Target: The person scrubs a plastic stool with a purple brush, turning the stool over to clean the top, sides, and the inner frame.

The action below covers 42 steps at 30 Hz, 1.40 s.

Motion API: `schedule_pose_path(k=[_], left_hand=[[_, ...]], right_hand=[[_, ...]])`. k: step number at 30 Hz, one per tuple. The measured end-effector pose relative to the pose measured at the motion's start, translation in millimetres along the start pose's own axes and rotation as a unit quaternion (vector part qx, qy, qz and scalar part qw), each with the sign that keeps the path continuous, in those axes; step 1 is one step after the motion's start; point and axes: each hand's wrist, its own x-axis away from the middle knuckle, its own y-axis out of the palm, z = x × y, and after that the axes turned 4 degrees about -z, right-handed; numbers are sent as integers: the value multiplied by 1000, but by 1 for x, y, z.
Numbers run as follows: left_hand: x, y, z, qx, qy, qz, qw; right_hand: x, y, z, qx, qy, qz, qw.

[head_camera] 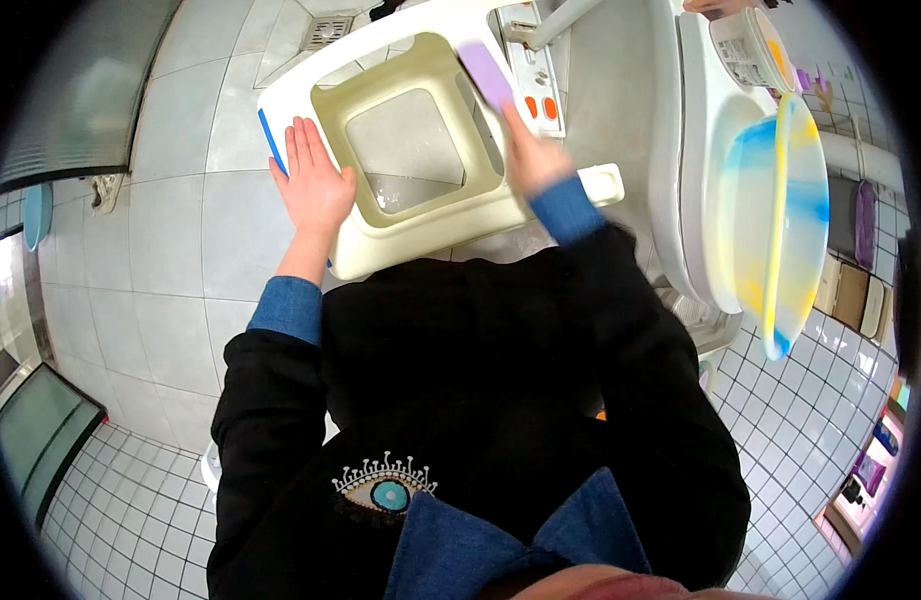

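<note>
A cream plastic seat or stool frame (430, 251) with a large square opening lies tilted in front of me above the tiled floor. My left hand (310, 184) rests flat on its left side, fingers together and pointing away from me, beside a narrow blue strip (271, 141) on the outer edge. A purple brush or scrubber (485, 73) is held in my right hand (537, 159), its flat back facing up. It lies against the right side bar of the frame; its underside is hidden. My right hand looks blurred.
To the right, a yellow, blue and white plastic basin (753, 217) leans on a white fixture (666, 150), with a white plastic tub (745, 49) above it. Beyond the frame are a white panel with orange spots (541, 90) and a floor drain (327, 32). A glass panel (77, 82) stands left.
</note>
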Motion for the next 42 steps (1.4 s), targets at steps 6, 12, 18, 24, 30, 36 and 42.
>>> schedule_pose_path(k=[6,12,18,24,30,36,42], left_hand=[[2,2,2,11,11,9,1000],[6,4,-1,-1,2,9,1000],[-1,10,-2,49,4,18,999],[-11,-7,-15,148,-78,57,984],[-5,15,-43,55,-119,43,990],[7,8,-38,92,-91,45,991],[36,-11,-16,-79,123,31,989]], right_hand=[[-68,-6,14,17,-35,76,996],[173,-9,33,34,3,-33,999],[78,-12,53,38,45,53,997],[84,-13,63,-74,-51,149,985],[62,33,68,-97,-18,167,981],[98,77,38,-9,-231,-19,973],[61,64,114,-2,-178,84,980]])
